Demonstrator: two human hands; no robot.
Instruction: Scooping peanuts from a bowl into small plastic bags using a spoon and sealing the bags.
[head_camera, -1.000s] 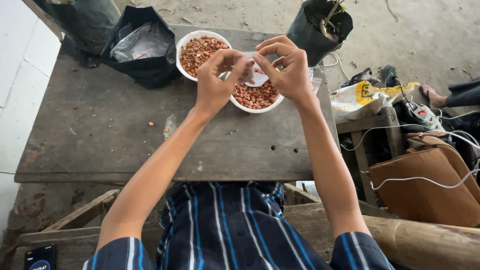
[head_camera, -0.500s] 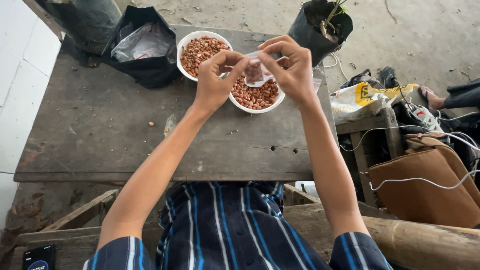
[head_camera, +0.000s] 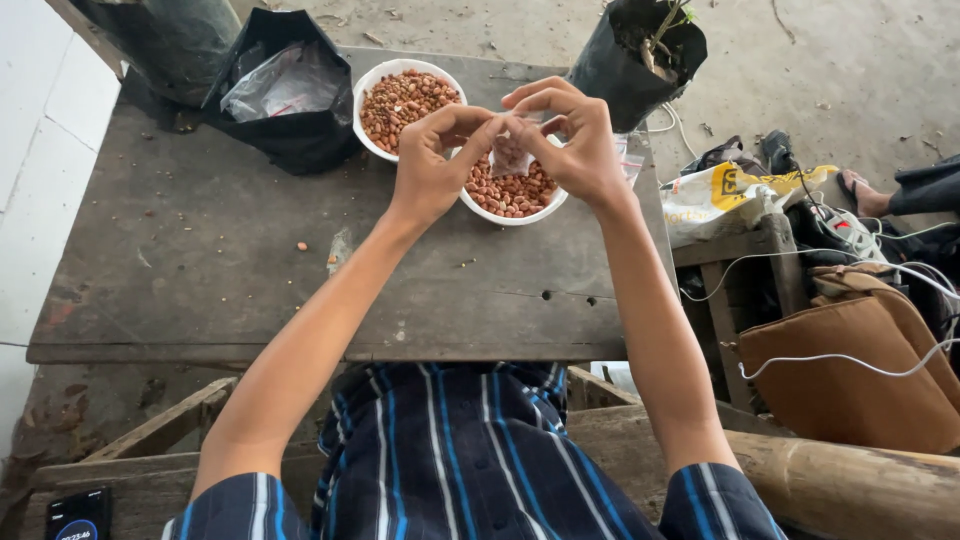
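Both forearms reach forward over the wooden table (head_camera: 250, 260), wrists bent inward so the hands meet near its far edge. The left hand (head_camera: 432, 165) and right hand (head_camera: 577, 140) each pinch the top of a small clear bag of peanuts (head_camera: 510, 155) between thumb and forefinger, holding it just above the nearer white bowl (head_camera: 512, 205).

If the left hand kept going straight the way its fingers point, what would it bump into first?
Probably the right hand: the left hand points across at it, and both already pinch the small clear packet of peanuts between them.
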